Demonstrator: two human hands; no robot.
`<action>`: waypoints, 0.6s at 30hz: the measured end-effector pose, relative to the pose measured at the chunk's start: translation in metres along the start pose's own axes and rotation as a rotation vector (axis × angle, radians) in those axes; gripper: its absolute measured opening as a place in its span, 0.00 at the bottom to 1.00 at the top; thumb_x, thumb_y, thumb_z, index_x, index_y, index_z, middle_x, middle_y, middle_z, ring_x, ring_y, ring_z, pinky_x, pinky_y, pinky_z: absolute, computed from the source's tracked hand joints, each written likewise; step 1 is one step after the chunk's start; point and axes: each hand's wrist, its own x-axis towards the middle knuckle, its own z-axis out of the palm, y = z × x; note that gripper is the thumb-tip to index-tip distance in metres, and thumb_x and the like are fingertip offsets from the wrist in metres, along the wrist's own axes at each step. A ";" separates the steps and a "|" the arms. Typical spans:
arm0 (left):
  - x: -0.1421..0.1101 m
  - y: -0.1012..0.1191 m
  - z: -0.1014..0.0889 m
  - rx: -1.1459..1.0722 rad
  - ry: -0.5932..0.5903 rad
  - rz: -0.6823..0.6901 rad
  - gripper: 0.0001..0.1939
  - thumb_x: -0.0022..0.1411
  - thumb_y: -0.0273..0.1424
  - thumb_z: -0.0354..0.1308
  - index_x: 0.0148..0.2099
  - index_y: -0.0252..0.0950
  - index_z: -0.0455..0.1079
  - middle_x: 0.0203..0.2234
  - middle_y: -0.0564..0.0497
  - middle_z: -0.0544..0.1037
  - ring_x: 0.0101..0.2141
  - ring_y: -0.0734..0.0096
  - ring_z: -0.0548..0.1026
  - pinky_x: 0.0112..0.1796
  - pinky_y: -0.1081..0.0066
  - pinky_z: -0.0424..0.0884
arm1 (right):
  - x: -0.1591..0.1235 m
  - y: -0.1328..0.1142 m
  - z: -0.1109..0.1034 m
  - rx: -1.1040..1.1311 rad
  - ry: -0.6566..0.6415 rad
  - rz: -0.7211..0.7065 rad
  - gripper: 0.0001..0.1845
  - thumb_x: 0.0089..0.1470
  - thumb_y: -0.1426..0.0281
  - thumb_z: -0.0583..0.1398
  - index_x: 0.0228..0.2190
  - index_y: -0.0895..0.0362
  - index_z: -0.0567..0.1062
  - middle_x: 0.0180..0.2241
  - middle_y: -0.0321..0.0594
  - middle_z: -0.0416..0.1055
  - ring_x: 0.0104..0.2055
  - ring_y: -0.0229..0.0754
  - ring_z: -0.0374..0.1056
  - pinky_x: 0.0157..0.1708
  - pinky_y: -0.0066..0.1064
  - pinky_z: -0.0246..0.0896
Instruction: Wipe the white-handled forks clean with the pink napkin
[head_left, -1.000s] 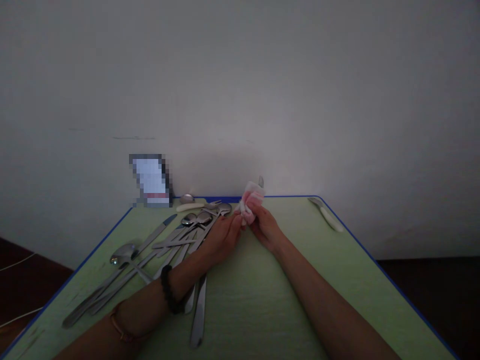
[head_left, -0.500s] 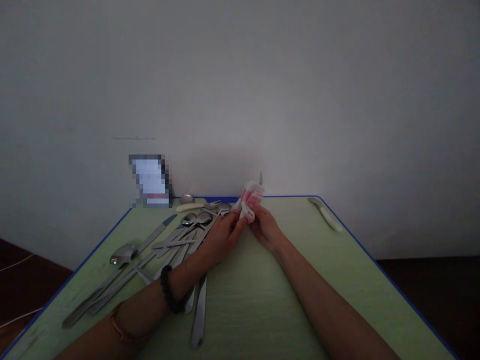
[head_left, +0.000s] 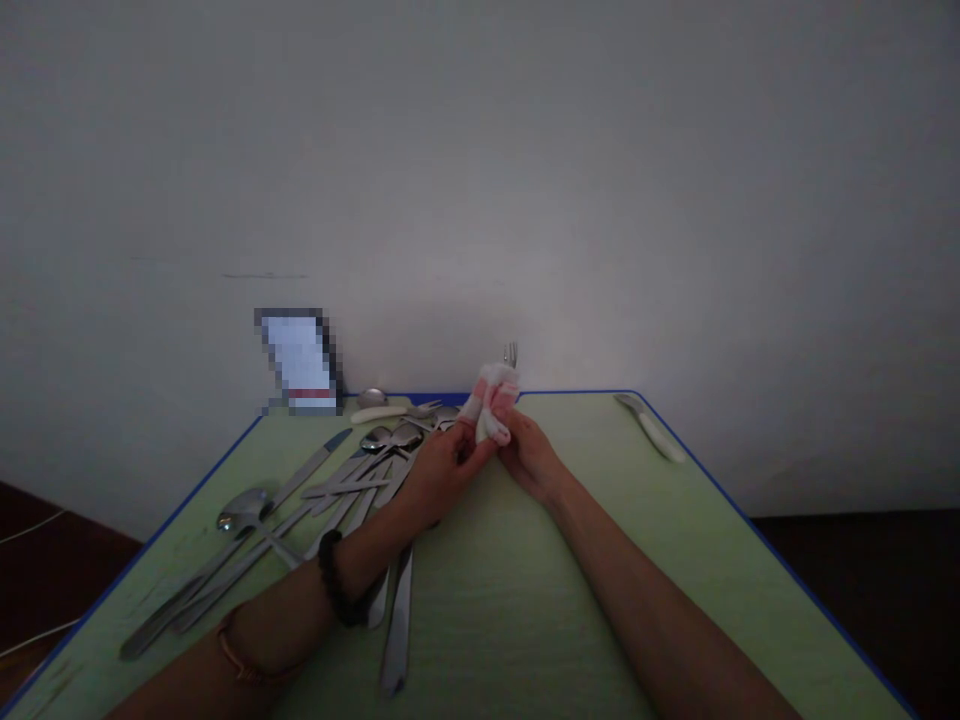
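Over the far middle of the table, my left hand (head_left: 450, 465) is closed on a bunched pink-and-white cloth (head_left: 491, 400). The tines of a fork (head_left: 511, 353) stick up out of the top of the cloth. My right hand (head_left: 531, 455) is closed at the cloth's lower right side, around the fork's covered lower part; its handle is hidden by the cloth and fingers. Beside and under my left forearm lies a loose pile of metal spoons (head_left: 244, 508), table knives (head_left: 397, 635) and a white-handled fork (head_left: 390, 412).
A single white-handled utensil (head_left: 656, 435) lies near the right edge of the green table (head_left: 517, 610), which has a blue rim. A blurred-out phone-like screen (head_left: 304, 360) leans on the wall (head_left: 600, 200) at the back left.
The fork has turned, so its tines now show face-on rather than edge-on. The cloth and my left hand have shifted slightly left.
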 end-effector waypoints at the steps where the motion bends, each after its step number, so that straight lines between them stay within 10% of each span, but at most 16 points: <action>1: 0.000 0.000 0.000 0.004 0.000 -0.001 0.19 0.60 0.46 0.49 0.26 0.37 0.60 0.16 0.59 0.64 0.19 0.76 0.62 0.23 0.74 0.55 | 0.000 0.000 0.000 -0.001 0.003 0.003 0.14 0.34 0.61 0.69 0.24 0.56 0.77 0.25 0.33 0.73 0.29 0.36 0.63 0.36 0.28 0.60; 18: 0.000 -0.003 0.002 0.115 -0.027 0.079 0.21 0.62 0.42 0.46 0.22 0.36 0.63 0.16 0.55 0.69 0.20 0.74 0.65 0.25 0.73 0.58 | 0.001 0.002 -0.003 0.019 -0.039 0.026 0.12 0.36 0.63 0.69 0.25 0.56 0.77 0.24 0.32 0.72 0.28 0.36 0.64 0.38 0.29 0.59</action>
